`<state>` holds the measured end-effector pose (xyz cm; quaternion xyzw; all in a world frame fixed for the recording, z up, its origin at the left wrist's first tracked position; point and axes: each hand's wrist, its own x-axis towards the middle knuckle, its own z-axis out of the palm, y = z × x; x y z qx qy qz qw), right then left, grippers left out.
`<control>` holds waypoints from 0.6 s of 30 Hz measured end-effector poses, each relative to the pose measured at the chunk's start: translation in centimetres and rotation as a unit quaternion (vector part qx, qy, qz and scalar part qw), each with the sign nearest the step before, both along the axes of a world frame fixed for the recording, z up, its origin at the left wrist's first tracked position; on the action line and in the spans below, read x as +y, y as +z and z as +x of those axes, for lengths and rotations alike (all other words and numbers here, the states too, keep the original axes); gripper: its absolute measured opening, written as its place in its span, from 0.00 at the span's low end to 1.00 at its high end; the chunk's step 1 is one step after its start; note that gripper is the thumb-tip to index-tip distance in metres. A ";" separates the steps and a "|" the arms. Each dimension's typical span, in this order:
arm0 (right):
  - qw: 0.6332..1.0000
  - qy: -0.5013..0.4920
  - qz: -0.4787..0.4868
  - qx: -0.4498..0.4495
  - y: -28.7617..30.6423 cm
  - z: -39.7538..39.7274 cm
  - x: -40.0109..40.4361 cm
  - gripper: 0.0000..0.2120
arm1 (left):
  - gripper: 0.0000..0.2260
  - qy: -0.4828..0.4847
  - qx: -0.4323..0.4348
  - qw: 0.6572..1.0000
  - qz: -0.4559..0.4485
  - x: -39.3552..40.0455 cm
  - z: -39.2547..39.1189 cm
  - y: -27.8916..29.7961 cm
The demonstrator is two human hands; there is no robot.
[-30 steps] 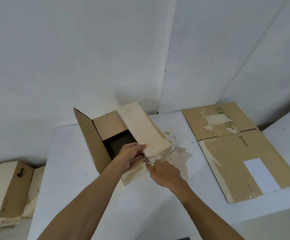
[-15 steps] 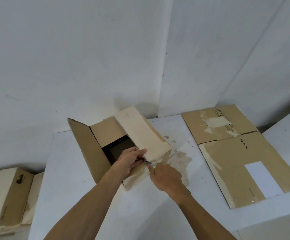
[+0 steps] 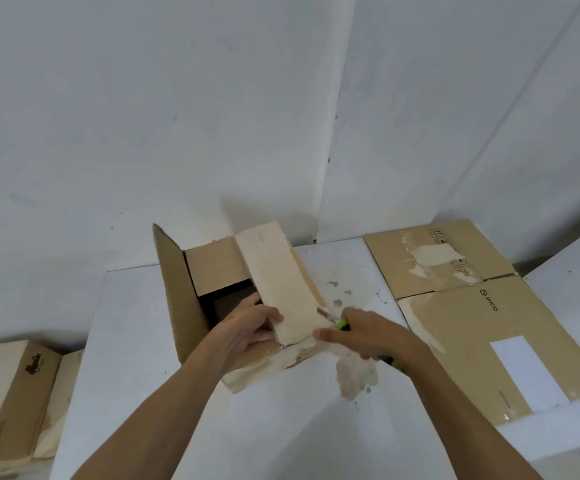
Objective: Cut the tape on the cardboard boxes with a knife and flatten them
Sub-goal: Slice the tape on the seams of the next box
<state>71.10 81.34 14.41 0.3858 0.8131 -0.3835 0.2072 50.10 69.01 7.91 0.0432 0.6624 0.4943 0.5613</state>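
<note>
Head view: my left hand (image 3: 250,323) grips one open box's (image 3: 212,271) flap, my right hand (image 3: 371,336) clasps one knife (image 3: 333,318), two flattened boxes (image 3: 482,323) lie on the white table (image 3: 136,341).

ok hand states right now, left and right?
Left hand: grips the near end of the box flap.
Right hand: closed round the knife, blade at the flap's edge.
</note>
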 end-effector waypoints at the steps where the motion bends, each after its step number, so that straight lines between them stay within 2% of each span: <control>1: 0.999 -0.014 0.023 0.017 0.3 -0.6 0.6 0.32 | 0.21 -0.044 0.006 0.999 -0.024 -0.3 -0.4 0.3; 3: 0.996 -0.045 0.059 0.048 0.0 -1.9 1.5 0.33 | 0.22 -0.175 0.033 0.981 -0.079 -1.4 -1.5 1.1; 5: 0.994 -0.063 0.063 0.066 -1.1 -3.3 1.8 0.32 | 0.23 -0.315 0.074 0.938 -0.125 -2.7 -2.8 1.8; 8: 0.994 -0.061 0.054 0.072 -2.8 -4.9 1.4 0.38 | 0.25 -0.425 0.144 0.871 -0.199 -4.3 -4.6 2.9; 10: 0.995 -0.056 0.052 0.057 -3.6 -5.7 0.9 0.41 | 0.22 -0.449 0.188 0.845 -0.224 -4.7 -5.1 3.3; 11: 0.996 -0.046 0.060 0.043 -3.9 -6.1 0.5 0.40 | 0.19 -0.448 0.206 0.842 -0.220 -4.6 -5.1 3.5; 13: 0.995 -0.026 0.094 0.015 -4.5 -6.8 0.0 0.33 | 0.13 -0.426 0.232 0.852 -0.198 -3.9 -4.7 3.7; 15: 0.993 -0.025 0.119 -0.002 -4.5 -7.3 -0.5 0.27 | 0.13 -0.396 0.255 0.865 -0.174 -2.5 -3.7 3.8; 18: 0.988 -0.019 0.150 -0.020 -3.6 -7.5 -0.4 0.23 | 0.15 -0.391 0.317 0.853 -0.141 0.0 -1.6 3.2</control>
